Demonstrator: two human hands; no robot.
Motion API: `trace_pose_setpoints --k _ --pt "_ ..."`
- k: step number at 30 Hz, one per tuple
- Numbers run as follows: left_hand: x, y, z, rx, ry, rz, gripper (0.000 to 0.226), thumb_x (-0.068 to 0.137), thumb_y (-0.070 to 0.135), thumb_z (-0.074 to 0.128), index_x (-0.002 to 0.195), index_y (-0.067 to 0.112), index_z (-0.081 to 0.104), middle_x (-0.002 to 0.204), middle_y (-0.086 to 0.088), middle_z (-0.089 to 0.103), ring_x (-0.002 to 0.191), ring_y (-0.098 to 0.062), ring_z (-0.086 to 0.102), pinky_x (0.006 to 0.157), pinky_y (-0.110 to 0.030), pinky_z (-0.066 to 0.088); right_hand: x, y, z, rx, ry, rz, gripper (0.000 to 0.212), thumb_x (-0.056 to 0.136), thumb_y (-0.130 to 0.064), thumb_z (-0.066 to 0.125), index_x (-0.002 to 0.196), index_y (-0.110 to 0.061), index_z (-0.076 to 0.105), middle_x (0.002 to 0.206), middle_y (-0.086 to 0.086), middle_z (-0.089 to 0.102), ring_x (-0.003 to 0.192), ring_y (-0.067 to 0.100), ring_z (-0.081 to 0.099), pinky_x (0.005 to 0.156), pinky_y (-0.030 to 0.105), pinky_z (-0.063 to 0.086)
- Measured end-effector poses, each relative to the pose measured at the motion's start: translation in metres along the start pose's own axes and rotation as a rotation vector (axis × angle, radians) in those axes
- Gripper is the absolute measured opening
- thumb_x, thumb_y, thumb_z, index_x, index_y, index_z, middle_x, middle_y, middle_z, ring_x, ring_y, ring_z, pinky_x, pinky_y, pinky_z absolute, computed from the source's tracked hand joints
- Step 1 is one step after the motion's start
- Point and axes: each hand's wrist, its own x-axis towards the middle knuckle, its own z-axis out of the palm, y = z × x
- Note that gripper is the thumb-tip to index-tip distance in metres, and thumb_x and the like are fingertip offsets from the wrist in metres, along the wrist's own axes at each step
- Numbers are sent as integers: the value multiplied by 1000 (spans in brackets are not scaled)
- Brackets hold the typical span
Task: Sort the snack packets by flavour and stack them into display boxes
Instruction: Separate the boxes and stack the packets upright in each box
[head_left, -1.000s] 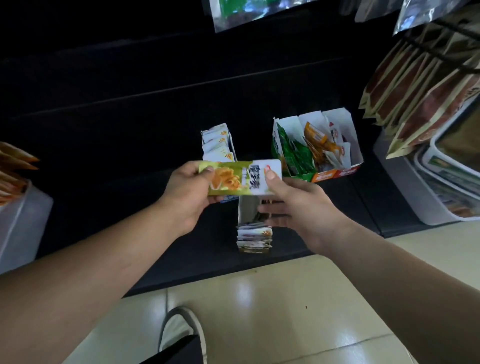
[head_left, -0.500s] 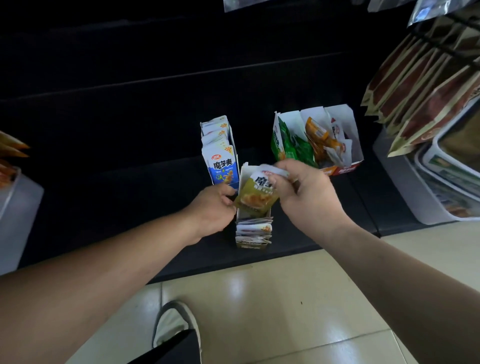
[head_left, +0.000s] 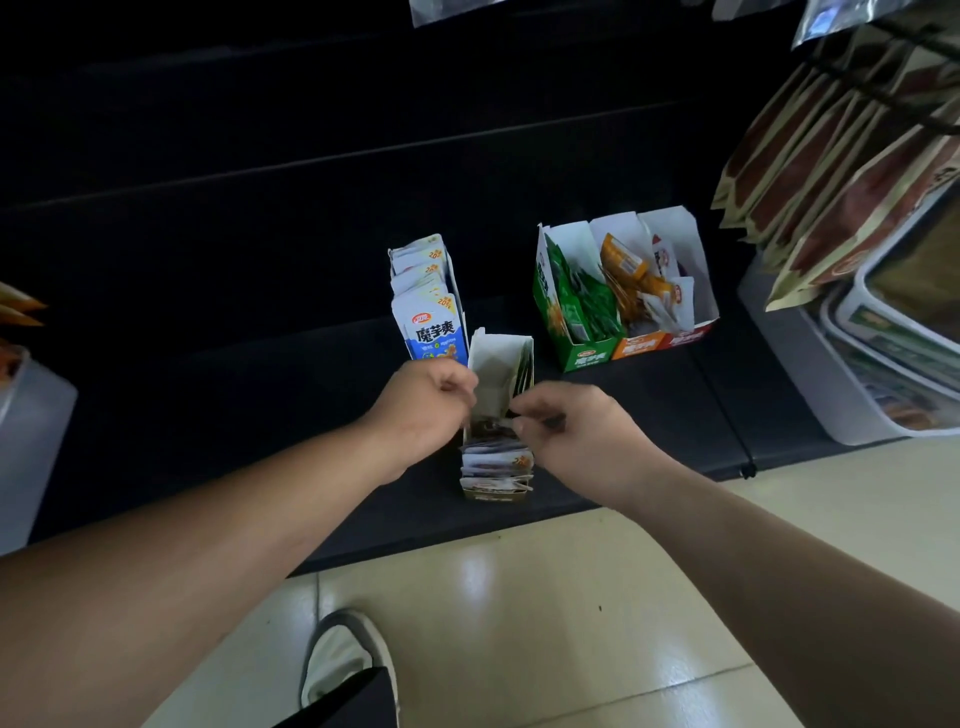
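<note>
Dropped into the narrow box (head_left: 500, 358), the packet (head_left: 489, 427) now sits pinched between left hand (head_left: 423, 402) and right hand (head_left: 579, 439) fingers (head_left: 521, 425).

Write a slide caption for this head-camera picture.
Left hand and right hand settle a packet into a narrow box beside blue packets on a shelf.

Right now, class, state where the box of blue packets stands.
In the head view, the box of blue packets stands on the dark shelf, just beyond the left hand, left of the three-compartment box.

Bare forearms (head_left: 208, 545), pale shoe (head_left: 340, 657) with dark rim, dark trouser leg (head_left: 358, 701)
</note>
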Motion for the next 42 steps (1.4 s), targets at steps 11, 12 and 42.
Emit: trace_pose_setpoints --k 11,12,42 --pt "37 43 37 483 -18 107 55 102 50 52 61 13 56 60 -4 59 62 -24 60 60 -34 50 -4 7 -12 128 48 141 18 103 -21 56 108 -26 72 93 -5 72 93 17 71 77 32 57" --pt "36 45 39 468 -8 101 53 103 40 52 57 14 49 57 -4 52 59 -25 54 58 -33 44 -4 8 -13 127 42 151 18 103 -22 56 108 -25 72 93 -5 72 93 17 71 77 33 58" --pt "-1 20 -19 -125 12 -139 14 95 19 75 107 17 69 100 -3 76 86 -16 76 58 -27 57 0 -31 -26 428 359 -90 9 103 -25 63 98 -23 71 86 -3 73 75 4 65 63 27 58"
